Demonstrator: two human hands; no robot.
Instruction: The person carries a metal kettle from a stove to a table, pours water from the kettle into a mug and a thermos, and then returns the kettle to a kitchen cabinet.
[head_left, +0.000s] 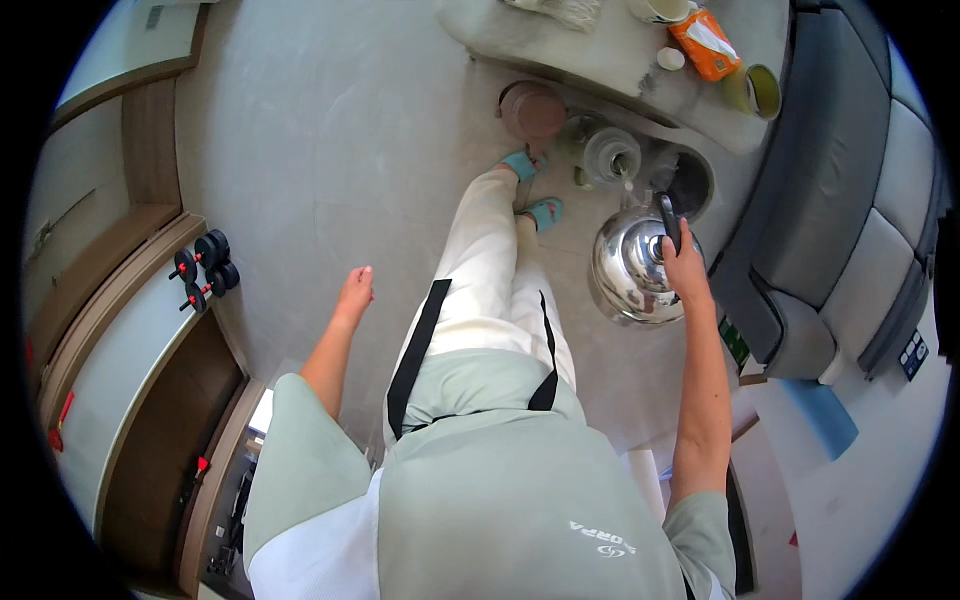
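Observation:
My right hand (684, 266) grips the black handle (668, 214) of a shiny stainless steel kettle (626, 270). The kettle hangs to the right of my legs. Its spout (628, 193) points toward a clear, wide-rimmed container (596, 161) beside the coffee table; I cannot tell whether anything is flowing out. Over the bare floor on the other side, my left hand (355, 294) has its fingers curled in, with nothing visible in them.
A stone-look coffee table (600, 64) bears an orange tissue pack (701, 49) and a yellow-green cup (752, 91). Under its edge stand a pink container (536, 112) and a dark round bin (697, 180). A grey sofa (806, 150) lines the right; dumbbells (204, 270) sit on the left cabinet.

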